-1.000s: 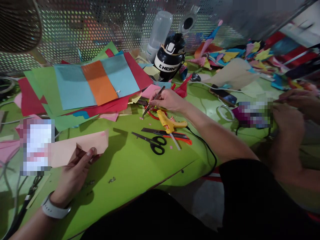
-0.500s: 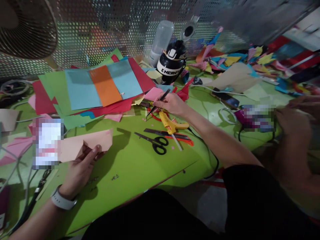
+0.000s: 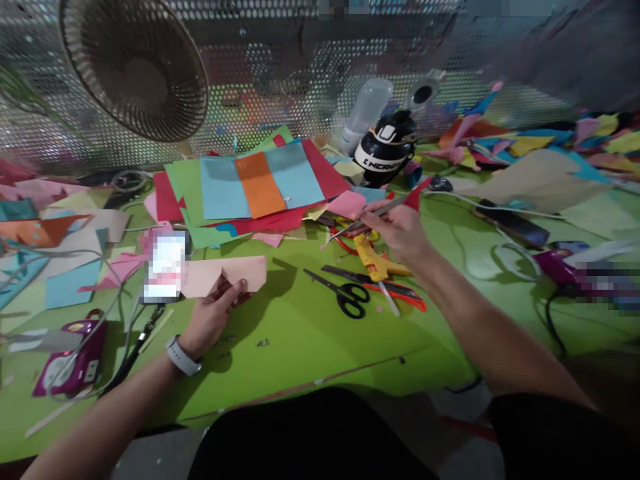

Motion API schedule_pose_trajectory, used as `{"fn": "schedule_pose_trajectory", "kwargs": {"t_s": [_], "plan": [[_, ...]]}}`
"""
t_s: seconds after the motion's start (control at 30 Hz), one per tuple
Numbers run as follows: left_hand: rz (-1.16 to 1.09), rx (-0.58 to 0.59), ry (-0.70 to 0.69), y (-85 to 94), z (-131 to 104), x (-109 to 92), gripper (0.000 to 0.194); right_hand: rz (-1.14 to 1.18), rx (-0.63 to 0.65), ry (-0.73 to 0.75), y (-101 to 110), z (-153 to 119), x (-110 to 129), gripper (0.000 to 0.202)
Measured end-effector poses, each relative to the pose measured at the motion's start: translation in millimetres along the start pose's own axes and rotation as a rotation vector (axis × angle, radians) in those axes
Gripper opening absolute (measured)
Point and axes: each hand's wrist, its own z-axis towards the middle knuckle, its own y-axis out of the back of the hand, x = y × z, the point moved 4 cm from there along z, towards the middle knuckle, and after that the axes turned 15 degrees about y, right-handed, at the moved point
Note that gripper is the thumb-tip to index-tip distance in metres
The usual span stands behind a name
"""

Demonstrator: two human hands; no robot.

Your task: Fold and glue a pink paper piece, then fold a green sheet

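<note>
My left hand (image 3: 213,320) is closed on a folded piece of pale pink paper (image 3: 200,275), thumb in front and fingers partly hidden behind it. The paper is held over the table beside a lit phone (image 3: 165,267). In my right hand (image 3: 400,230) is a pair of thin tweezers (image 3: 345,230), bent tip pointing left and down. Below that hand lies a yellow glue gun (image 3: 375,260) with a glue stick poking out. Black-handled scissors (image 3: 345,297) and an orange cutter knife (image 3: 405,293) rest nearer me.
Stacked coloured paper sheets (image 3: 220,190) lie at the back, near a black bottle (image 3: 383,157). A fan (image 3: 140,77) stands at the rear left. Purple devices sit left (image 3: 75,363) and right (image 3: 555,270); cables cross the green table (image 3: 300,357).
The view has swung left, bringing more paper and a purple device into sight. My right hand has turned the tweezers to a flatter angle. My left hand keeps its hold on the paper.
</note>
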Motion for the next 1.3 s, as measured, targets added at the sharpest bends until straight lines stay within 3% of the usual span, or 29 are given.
{"fn": "schedule_pose_trajectory", "kwargs": {"t_s": [0.13, 0.4, 0.53, 0.67, 0.8, 1.3], "plan": [[-0.023, 0.012, -0.019, -3.2, -2.5, -0.3, 0.027, 0.066, -0.049, -0.010, -21.0, -14.7, 17.2, 0.036], [-0.068, 0.049, 0.003, -12.4, -9.7, -0.2, 0.025, 0.133, 0.019, -0.032, -84.5, -40.8, 48.5, 0.037], [-0.059, 0.052, -0.004, -12.4, -10.1, 1.1, 0.025, 0.187, -0.009, -0.001, -102.9, -47.3, 59.5, 0.036], [-0.061, 0.055, 0.007, -13.0, -10.5, 1.9, 0.027, 0.145, -0.052, 0.001, -107.4, -49.8, 64.0, 0.039], [-0.041, 0.057, 0.028, -13.2, -10.8, 2.6, 0.028, 0.136, -0.063, 0.094, -105.5, -49.8, 64.8, 0.035], [-0.001, 0.110, 0.051, -12.3, -9.6, 8.7, 0.024, 0.145, 0.006, 0.225, -95.8, -45.6, 73.3, 0.019]]}}
